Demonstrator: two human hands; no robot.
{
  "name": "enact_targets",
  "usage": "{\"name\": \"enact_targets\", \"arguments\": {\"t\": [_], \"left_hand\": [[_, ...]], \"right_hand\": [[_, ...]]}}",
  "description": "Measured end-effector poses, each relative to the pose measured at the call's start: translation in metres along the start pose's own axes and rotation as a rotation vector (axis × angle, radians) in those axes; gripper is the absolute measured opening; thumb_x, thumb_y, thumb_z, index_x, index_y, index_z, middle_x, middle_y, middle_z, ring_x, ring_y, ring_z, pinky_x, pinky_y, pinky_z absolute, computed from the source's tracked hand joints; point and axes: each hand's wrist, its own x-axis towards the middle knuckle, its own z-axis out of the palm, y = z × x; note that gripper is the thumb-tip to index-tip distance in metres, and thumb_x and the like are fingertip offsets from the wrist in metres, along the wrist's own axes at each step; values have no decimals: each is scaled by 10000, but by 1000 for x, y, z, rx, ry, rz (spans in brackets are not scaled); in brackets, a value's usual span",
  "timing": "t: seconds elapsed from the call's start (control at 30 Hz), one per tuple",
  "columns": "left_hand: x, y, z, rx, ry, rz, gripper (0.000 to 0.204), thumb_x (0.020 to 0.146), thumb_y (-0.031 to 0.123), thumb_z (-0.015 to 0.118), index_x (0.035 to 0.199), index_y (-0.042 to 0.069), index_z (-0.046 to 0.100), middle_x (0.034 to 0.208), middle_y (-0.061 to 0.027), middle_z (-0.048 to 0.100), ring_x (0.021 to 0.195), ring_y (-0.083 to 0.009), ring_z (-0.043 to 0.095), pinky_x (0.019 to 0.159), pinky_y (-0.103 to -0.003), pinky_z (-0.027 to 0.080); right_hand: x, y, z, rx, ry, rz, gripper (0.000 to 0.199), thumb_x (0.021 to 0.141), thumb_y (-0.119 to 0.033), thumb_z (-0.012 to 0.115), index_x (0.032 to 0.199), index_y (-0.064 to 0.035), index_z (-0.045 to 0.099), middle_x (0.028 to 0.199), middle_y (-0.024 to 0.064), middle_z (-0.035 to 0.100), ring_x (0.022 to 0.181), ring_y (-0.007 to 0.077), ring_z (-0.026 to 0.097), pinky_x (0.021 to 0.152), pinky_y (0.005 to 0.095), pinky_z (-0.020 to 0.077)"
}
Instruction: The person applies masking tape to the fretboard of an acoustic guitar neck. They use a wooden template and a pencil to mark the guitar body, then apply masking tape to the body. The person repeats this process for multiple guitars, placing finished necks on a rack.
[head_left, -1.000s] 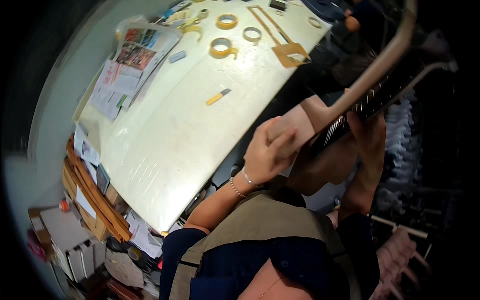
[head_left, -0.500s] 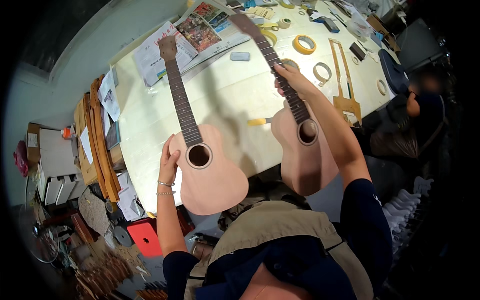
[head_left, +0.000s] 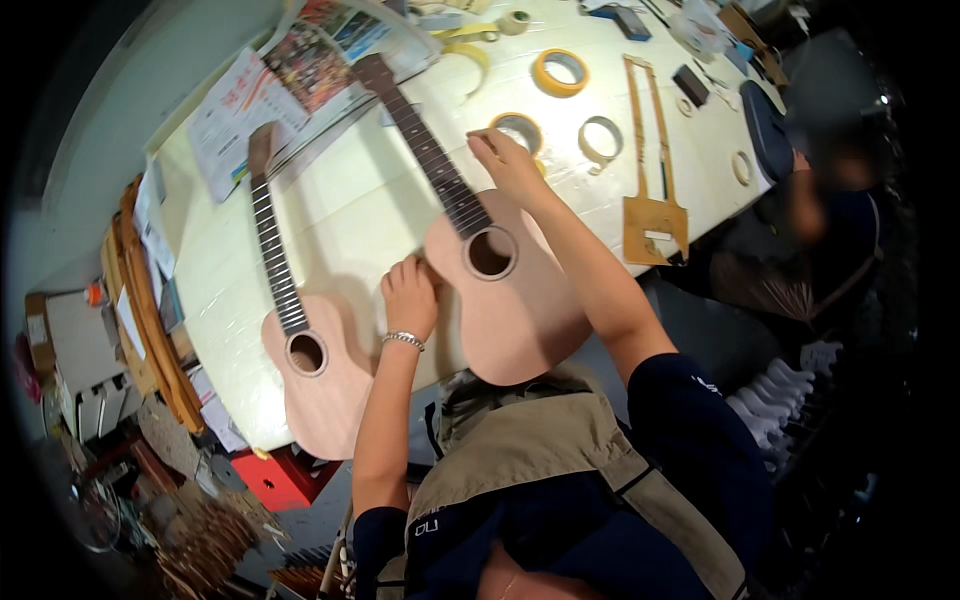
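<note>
Both ukuleles now lie flat; right hand [head_left: 508, 162] grips right ukulele [head_left: 500, 290] neck.

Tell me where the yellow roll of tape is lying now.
In the head view, the yellow roll of tape lies flat on the white table, at its far side, beyond the right hand and the two pale tape rings.

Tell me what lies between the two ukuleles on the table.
In the head view, the left hand lies between the left ukulele and the right ukulele, touching the right one's body edge; otherwise bare table.
</note>
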Motion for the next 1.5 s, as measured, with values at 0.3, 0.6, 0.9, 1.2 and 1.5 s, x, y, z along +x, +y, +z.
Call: {"name": "enact_targets", "arguments": {"t": [0.3, 0.6, 0.9, 1.2, 1.5], "left_hand": [[-11, -20, -1, 370, -61, -463, 315, 859, 316, 574, 933, 14, 522, 904, -147, 522, 868, -299, 517, 774, -390, 431], [-46, 52, -51, -212, 125, -627, 403, 906, 286, 544, 1150, -31, 494, 944, -171, 507, 881, -298, 510, 793, -385, 436], [-98, 124, -28, -602, 296, -447, 559, 905, 318, 524, 1323, -20, 372, 1285, -205, 442, 1181, -346, 429, 1016, -413, 336], [-116, 147, -18, -448, 264, -190, 1003, 763, 542, 629, 1452, 31, 109, 1477, -252, 160, 1322, -506, 175, 1066, -544, 199], [-119, 148, -5, -402, 336, -169, 1149, 647, 482, 761, 1468, 95, 56, 1463, -314, 90, 1308, -548, 154, 1034, -584, 239]], "right_hand": [[-57, 145, -249, -1299, 362, 454, 345, 887, -253, 479, 1167, -63, 551, 827, 157, 656, 759, 332, 627, 655, 475, 488], [-110, 163, -287, -364, 67, 109, 466, 823, -215, 622, 1246, -79, 483, 973, 93, 676, 971, 280, 629, 892, 381, 455], [-152, 137, -275, -351, 51, -110, 466, 641, -2, 778, 1033, -26, 526, 1147, 138, 599, 1098, 252, 559, 954, 366, 423], [-132, 8, -108, -275, -359, -658, 455, 539, -231, 860, 857, -69, 577, 1057, 104, 646, 949, 307, 589, 889, 383, 465], [-87, 4, -38, -272, -349, -770, 467, 523, -228, 855, 868, -78, 577, 859, 19, 628, 853, 259, 562, 812, 370, 479]]}}
